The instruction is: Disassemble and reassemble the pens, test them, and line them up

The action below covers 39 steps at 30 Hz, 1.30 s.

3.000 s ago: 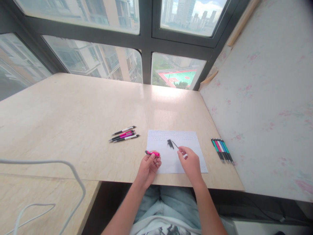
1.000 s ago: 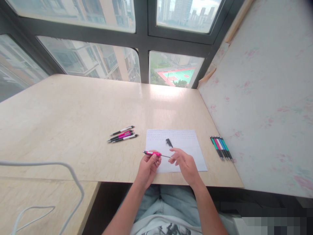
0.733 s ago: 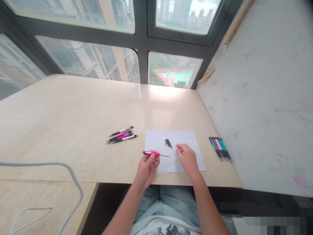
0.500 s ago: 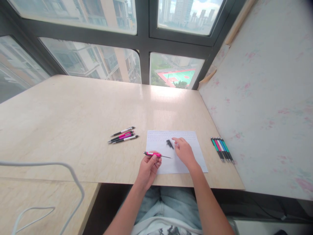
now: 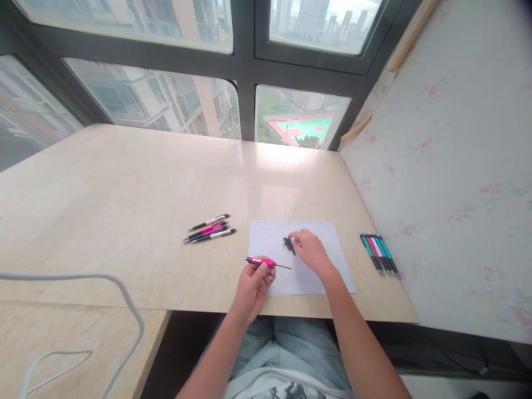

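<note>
Your left hand (image 5: pixel 254 280) pinches the pink plastic pen barrel (image 5: pixel 268 262) with thin dark refill (image 5: pixel 286 267), over white paper sheet (image 5: pixel 305 284); your curled right hand (image 5: pixel 310 248) is at small black parts (image 5: pixel 288 244), grip unclear. Barrel seems light; hold mid-length.

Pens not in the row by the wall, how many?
5: a pink pen in the left hand; left of the paper, a far white pen, second pink pen, purple pen and near white pen. More may be hidden.

The bare left hand (image 5: pixel 254 281) hides part of the slim pink-and-black pen (image 5: pixel 260 261); whether the right hand (image 5: pixel 311 250) touches the small black pieces (image 5: pixel 287 244) is unclear; handwriting (image 5: pixel 272 226) on the white rectangular paper (image 5: pixel 291 284) is illegibly small
</note>
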Tool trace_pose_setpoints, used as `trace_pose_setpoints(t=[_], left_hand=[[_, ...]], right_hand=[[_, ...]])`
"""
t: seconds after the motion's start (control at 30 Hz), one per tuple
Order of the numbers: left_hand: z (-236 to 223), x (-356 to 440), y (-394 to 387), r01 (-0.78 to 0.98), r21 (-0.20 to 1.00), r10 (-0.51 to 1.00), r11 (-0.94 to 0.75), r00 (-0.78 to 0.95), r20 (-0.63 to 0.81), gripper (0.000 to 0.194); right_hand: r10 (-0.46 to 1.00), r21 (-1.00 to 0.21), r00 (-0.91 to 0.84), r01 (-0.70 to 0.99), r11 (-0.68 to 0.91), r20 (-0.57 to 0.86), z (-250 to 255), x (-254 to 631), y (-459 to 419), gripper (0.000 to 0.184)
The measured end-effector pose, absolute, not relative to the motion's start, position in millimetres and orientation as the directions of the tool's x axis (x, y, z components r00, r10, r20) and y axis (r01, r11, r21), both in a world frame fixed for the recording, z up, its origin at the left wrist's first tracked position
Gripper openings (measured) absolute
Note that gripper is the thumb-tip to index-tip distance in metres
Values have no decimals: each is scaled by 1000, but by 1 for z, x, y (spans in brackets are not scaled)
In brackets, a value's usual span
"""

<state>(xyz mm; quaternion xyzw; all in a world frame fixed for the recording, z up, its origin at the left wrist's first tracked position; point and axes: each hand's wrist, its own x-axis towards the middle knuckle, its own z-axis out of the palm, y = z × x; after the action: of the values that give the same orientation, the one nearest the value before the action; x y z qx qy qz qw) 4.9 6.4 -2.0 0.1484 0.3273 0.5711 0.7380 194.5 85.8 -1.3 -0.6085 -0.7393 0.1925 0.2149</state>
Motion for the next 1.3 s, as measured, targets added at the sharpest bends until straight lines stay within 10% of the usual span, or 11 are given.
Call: trace_pose_setpoints(t=[0.27, 0.53, 1.3], left_hand=[[0, 5, 6, -744, 597, 941, 298, 126, -313, 20], [-1, 7, 7, -739, 613, 943, 280, 93, -319, 20], [2, 7, 7, -720, 643, 951, 261, 79, -297, 21]], right_hand=[[995, -685, 1, 726, 68, 99, 7, 197, 73, 7], [981, -994, 178, 58, -90, -78, 21, 202, 4, 20], [988, -988, 154, 152, -30, -7, 29, 186, -8, 21]])
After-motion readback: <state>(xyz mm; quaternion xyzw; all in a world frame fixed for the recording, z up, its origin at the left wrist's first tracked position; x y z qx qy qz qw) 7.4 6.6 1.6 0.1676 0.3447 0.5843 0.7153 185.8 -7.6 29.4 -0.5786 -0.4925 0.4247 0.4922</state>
